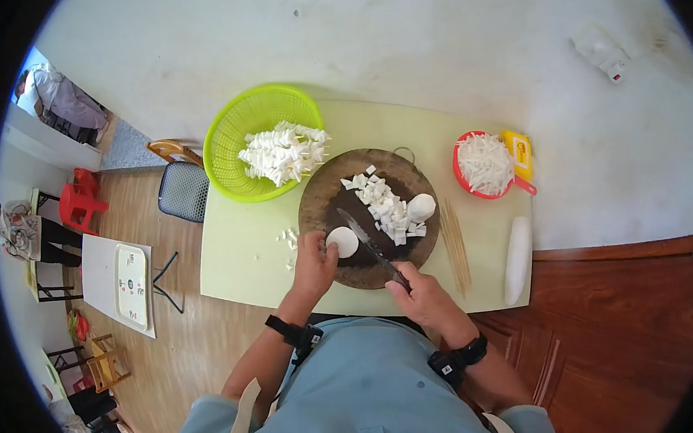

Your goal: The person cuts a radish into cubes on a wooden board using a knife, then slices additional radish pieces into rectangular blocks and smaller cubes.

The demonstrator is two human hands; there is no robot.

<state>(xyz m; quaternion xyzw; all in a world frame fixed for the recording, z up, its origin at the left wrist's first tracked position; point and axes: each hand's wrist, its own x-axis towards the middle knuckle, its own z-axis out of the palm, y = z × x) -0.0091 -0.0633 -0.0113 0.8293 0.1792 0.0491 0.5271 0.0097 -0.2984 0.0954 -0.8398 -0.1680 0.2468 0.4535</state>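
While the left hand (317, 254) closes its fingers and thumb on the edge of one round white piece (342, 242), the right hand (427, 297) grips the handle of one knife (365, 240). Both are at the near side of one round wooden board (324, 185), the piece lying on it and the blade slanting away and leftward, just beside the piece. Also on the board are a heap of cut white chunks (379, 201), too many to count, and one larger white stub (421, 207) at the heap's right end.

Left of the board stands one green basket (227, 126) holding several loaded skewers (283, 155), overlapping too much to count; a few white scraps (290, 237) lie just off the board's left edge. To its right come a bundle of thin sticks (457, 251), one long white radish (518, 263) and, farther off, one red strainer (464, 182) of white strips (485, 161), beside one yellow packet (519, 152) whose print is unreadable. Two black wristbands (301, 334), one per wrist, carry small marks too tiny to read. Both forearms reach forward from the near side, angled inward toward the board.
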